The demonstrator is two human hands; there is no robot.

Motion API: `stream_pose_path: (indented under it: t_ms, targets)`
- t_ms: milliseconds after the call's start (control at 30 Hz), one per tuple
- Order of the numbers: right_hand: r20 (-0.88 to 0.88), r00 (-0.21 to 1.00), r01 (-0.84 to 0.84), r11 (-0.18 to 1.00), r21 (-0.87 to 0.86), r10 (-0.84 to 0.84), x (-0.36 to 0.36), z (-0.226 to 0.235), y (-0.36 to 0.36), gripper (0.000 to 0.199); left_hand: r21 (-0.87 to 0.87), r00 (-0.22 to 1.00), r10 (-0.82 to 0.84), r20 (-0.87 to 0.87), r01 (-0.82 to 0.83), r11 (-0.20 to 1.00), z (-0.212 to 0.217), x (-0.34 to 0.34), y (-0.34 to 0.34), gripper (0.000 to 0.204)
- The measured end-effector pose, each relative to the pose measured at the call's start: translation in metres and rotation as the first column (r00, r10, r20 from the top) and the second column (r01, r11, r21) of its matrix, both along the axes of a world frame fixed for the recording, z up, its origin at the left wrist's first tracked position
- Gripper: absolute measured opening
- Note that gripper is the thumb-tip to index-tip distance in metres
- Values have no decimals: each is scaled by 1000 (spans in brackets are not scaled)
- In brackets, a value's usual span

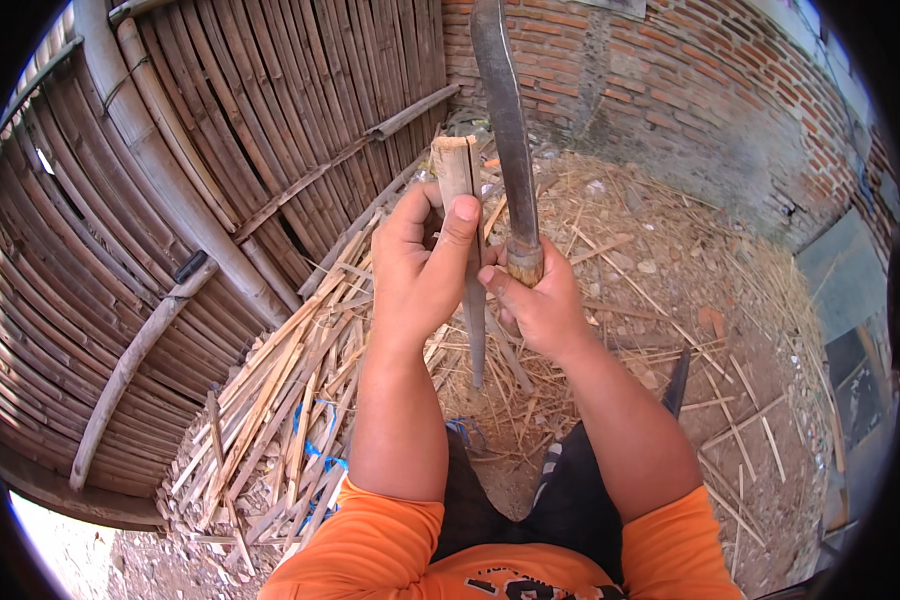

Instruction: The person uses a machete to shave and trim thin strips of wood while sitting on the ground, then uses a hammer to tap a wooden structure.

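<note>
My left hand (422,255) is closed round an upright piece of split wood or bamboo (456,172), thumb along its front. Its top is cut flat and pale. Below the hand a grey tapered length (475,345) narrows to a point and looks like the same piece. In my right hand (542,300) is the short wooden handle of a machete (513,140), whose long dark blade points up and away. The blade stands just right of the wood, apart from its top. My right thumb tip is close to the wood; whether it touches cannot be made out.
Many split strips (280,390) lie heaped at the left, with blue cord (315,450) among them. A bamboo-slat wall (300,90) rises at the left, a brick wall (670,90) at the back. Thin sticks (740,430) and shavings litter the dirt floor at right.
</note>
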State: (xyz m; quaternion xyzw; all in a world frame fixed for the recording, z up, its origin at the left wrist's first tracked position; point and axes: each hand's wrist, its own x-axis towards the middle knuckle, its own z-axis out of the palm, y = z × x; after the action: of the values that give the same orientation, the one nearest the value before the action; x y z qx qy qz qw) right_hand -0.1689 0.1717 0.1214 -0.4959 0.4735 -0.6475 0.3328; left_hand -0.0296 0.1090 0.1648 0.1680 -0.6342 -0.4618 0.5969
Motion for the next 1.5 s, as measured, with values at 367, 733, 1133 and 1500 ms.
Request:
stream_pose_path:
  t_ms: [367,733,1133,1500]
  targets:
    - [-182,971,170,983,66,-156,-15,28,34,33,-107,1000,26,9,-25,994,-8,-9,-4,19]
    - [-369,923,193,961,201,-108,-16,99,118,49,-142,986,136,93,-122,982,-4,-25,13,22]
    - [-273,962,92,925,369,13,-14,116,133,46,-108,991,131,32,-127,986,-5,-34,17,24]
    - [-487,872,212,935,285,-50,-14,116,135,48,-118,985,157,69,-148,982,-4,-33,18,26]
